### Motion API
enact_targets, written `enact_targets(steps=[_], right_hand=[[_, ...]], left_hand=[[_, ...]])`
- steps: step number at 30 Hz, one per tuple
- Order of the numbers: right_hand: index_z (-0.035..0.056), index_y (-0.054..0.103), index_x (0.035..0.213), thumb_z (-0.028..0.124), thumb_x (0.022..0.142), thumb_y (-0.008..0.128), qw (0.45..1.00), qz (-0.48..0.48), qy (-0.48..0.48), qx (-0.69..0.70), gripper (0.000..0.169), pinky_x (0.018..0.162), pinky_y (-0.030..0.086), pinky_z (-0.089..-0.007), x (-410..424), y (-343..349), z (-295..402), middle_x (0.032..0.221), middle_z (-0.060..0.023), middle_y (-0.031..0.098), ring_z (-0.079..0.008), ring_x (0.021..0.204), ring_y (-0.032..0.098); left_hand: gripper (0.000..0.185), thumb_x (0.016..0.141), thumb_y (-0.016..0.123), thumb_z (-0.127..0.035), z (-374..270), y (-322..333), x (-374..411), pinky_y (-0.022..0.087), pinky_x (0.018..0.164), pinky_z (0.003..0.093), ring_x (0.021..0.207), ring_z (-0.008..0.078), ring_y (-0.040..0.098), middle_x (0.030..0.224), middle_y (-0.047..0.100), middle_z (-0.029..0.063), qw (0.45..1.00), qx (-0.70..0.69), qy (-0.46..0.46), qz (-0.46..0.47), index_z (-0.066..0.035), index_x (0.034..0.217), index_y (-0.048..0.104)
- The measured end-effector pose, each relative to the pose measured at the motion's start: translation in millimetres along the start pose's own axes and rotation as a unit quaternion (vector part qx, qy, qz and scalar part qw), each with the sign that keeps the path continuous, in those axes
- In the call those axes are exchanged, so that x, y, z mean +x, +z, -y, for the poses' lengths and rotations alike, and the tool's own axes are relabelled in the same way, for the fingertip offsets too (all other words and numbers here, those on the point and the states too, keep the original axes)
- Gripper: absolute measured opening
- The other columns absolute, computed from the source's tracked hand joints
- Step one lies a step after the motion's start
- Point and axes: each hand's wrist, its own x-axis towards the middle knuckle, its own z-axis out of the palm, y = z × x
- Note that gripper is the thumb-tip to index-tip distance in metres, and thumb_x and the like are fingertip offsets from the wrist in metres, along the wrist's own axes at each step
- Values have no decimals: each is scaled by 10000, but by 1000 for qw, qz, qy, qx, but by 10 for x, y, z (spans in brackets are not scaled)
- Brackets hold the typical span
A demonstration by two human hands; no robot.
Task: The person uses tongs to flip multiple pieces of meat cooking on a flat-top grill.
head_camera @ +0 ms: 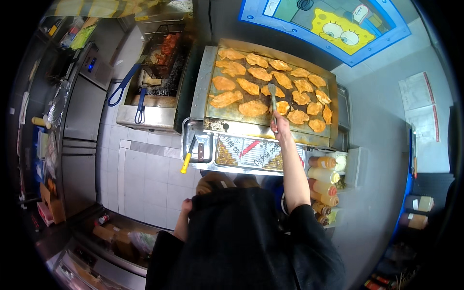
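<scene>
My right hand (280,127) grips a pair of metal tongs (273,95) by the lower part of the handle. Their tip rests over a flat orange-coated piece of meat (279,92) near the middle of a steel griddle (226,115). Similar pieces, such as a meat fillet (253,108) at the front, cover the griddle in loose rows. My left hand (186,205) hangs low beside my dark clothing, apart from the griddle. Its fingers look curled, but whether it holds anything is hidden.
Left of the griddle stands a deep fryer (148,117) with blue-handled baskets (124,85). A yellow-handled scraper (186,161) lies across a steel tray (184,143) at the griddle's front left. Several sauce bottles (322,175) line the right side. A steel refrigerator (80,108) stands far left.
</scene>
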Motion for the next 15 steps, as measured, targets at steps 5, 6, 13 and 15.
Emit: enact_targets(steps=[5, 6, 13, 15], right_hand=[[28, 572, 1004, 291, 921, 593, 991, -31, -50, -117, 277, 351, 261, -205, -99, -41, -55, 610, -32, 490, -68, 414, 363], [25, 572, 998, 291, 921, 593, 991, -33, -48, -123, 278, 351, 263, -207, -163, 4, -54, 606, -32, 487, -69, 413, 364], [15, 507, 1035, 376, 941, 537, 996, -57, 64, -30, 375, 328, 259, -174, -484, 87, -152, 577, -7, 467, -53, 397, 362], [31, 510, 1033, 399, 953, 505, 998, 28, 50, 5, 376, 320, 243, -174, -710, 119, -340, 559, 4, 451, -49, 386, 348]], left_hand=[[201, 870, 513, -193, -492, -546, -15, 501, 570, 312, 645, 188, 629, 723, 644, 94, 975, -196, -102, 5, -14, 861, 604], [185, 871, 512, -187, -427, -623, 58, 491, 549, 295, 629, 172, 623, 719, 640, 85, 966, -232, -108, 14, -24, 862, 597], [166, 870, 501, -169, -278, -817, 146, 481, 533, 288, 623, 172, 620, 728, 639, 83, 951, -277, -133, 24, -27, 893, 584], [165, 868, 502, -167, -278, -749, 146, 480, 531, 288, 622, 175, 620, 725, 638, 86, 946, -291, -142, 21, -26, 897, 583]])
